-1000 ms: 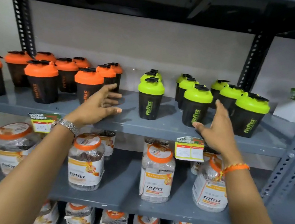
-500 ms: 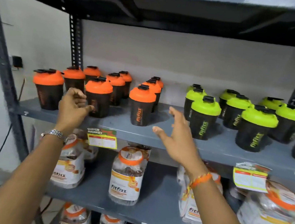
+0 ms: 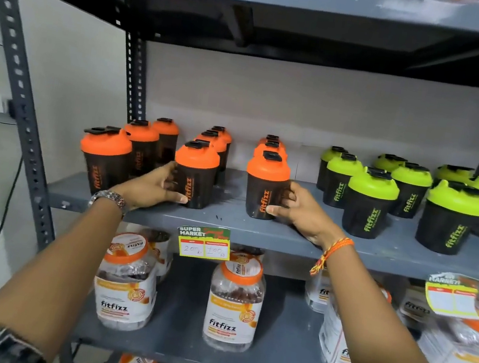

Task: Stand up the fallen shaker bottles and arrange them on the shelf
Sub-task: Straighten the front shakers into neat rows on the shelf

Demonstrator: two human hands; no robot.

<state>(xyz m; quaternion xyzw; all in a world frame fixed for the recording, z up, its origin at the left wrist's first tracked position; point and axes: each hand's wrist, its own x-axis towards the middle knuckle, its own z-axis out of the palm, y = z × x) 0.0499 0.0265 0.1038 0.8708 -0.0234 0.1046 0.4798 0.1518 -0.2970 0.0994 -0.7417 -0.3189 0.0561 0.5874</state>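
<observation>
On shelf (image 3: 256,230), left hand (image 3: 151,189), right hand (image 3: 301,211), each grip clasping upright orange-lidded shaker (image 3: 195,175), (image 3: 265,186)

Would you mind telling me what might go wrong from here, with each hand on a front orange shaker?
1. The left hand and right hand each hold only the lower side of a front orange shaker; a push could tip either one.
2. More orange shakers stand close behind; sliding a front one back may knock them over.
3. Both held shakers sit near the shelf's front edge, so a pull forward could drop one.
</observation>
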